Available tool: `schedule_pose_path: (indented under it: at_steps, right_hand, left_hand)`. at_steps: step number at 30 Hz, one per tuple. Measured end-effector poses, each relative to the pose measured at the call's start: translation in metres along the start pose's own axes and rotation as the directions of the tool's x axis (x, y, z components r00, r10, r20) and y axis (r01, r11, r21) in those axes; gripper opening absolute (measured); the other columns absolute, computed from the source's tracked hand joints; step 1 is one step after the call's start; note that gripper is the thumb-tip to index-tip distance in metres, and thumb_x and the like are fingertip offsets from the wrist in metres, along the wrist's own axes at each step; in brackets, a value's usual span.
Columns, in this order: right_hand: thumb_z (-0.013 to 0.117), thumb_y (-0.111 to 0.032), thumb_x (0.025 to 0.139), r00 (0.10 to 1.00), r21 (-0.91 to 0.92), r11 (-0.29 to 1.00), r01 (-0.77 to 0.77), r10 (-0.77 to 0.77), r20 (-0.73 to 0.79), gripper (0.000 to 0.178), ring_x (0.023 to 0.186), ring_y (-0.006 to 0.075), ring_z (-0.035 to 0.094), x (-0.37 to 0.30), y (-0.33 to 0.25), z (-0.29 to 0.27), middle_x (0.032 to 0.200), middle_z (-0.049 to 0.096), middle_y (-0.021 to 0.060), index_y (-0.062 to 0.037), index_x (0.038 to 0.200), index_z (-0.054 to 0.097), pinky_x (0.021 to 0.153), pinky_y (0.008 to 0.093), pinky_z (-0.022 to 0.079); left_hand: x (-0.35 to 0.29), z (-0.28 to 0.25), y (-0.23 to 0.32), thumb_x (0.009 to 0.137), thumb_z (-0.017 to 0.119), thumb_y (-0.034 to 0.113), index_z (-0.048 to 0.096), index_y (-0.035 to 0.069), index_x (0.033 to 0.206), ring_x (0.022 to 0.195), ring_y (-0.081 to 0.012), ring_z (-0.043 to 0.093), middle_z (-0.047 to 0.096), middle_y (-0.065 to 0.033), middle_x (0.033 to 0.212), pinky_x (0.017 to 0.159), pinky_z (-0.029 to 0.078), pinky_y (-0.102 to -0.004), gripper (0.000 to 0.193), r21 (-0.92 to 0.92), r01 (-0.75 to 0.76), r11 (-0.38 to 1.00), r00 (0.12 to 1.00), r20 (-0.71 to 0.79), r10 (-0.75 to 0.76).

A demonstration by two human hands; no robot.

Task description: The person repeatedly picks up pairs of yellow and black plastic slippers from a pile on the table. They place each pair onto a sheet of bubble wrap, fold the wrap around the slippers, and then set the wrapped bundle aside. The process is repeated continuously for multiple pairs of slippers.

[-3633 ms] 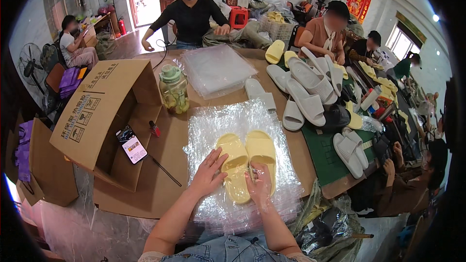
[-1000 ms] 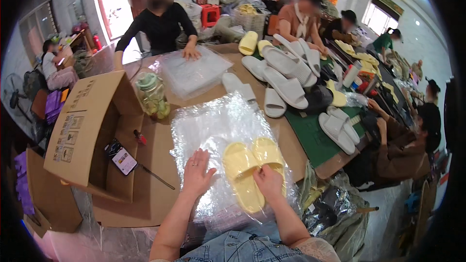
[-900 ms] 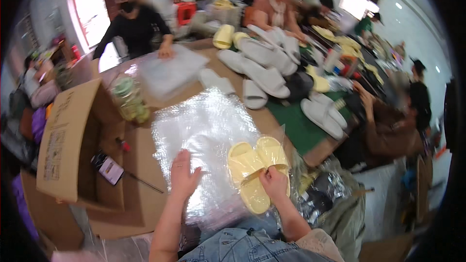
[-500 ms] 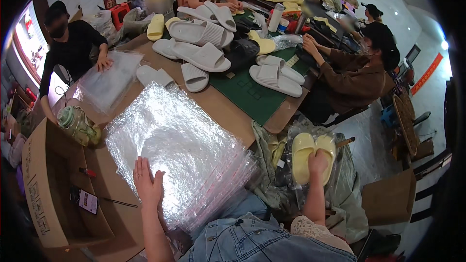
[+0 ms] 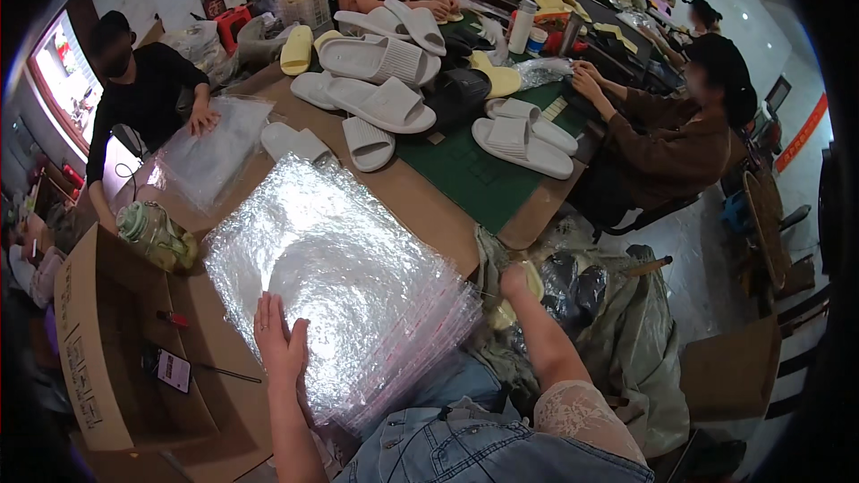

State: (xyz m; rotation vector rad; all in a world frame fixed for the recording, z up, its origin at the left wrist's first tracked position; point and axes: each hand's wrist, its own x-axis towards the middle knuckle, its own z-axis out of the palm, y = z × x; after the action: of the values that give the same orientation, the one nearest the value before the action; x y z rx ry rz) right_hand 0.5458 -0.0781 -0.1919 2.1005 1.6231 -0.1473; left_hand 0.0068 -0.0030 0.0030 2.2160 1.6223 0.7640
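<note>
My left hand [image 5: 280,338] lies flat with fingers out on a stack of clear, shiny plastic bags [image 5: 358,304] on the table. My right hand [image 5: 514,281] is closed, low over an open grey-green sack [image 5: 626,340] beside the table. Yellow slippers [image 5: 534,279] show in part beside its wrist, partly hidden by the forearm; I cannot make out what the fingers hold. Dark slippers in clear plastic [image 5: 577,284] lie in the sack.
Light grey slippers [image 5: 380,103] are piled at the table's far side, near a green mat [image 5: 474,183]. At left stand an open cardboard box [image 5: 134,420] and a jar [image 5: 157,237]. Co-workers sit around; one [image 5: 676,139] works at right. A stick [image 5: 649,266] juts from the sack.
My right hand has moved left and farther away, toward the table edge. The bagged yellow pair it held over the sack no longer shows whole. My left hand stays on the bags.
</note>
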Motion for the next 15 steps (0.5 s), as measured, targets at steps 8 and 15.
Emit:
schedule_pose_path:
  at_steps: [8,15]
  right_hand:
    - [0.063,-0.016,0.087,0.823,0.585,0.616,-0.527,0.543,0.168,0.022,0.100,0.0250,0.068,0.034,-0.009,0.016,0.105,0.071,0.0115,-0.0070,0.105,0.072,0.081,0.0399,0.054]
    - [0.059,-0.008,0.091,0.829,0.767,0.356,-0.533,0.400,0.391,0.019,0.096,0.0211,0.067,0.007,-0.065,0.031,0.102,0.071,0.0107,-0.0020,0.106,0.069,0.078,0.0366,0.053]
  left_hand:
    - [-0.001,0.000,-0.004,0.092,0.069,0.028,0.048,-0.002,0.146,0.147,-0.0393,0.036,0.043,-0.0243,0.156,0.122,0.024,-0.0506,0.065,-0.013,0.001,1.000,1.000,-0.011,-0.001]
    - [-0.001,0.001,-0.004,0.092,0.069,0.027,0.049,0.000,0.146,0.147,-0.0377,0.037,0.044,-0.0232,0.156,0.122,0.024,-0.0499,0.064,0.004,-0.007,1.000,1.000,-0.019,0.007]
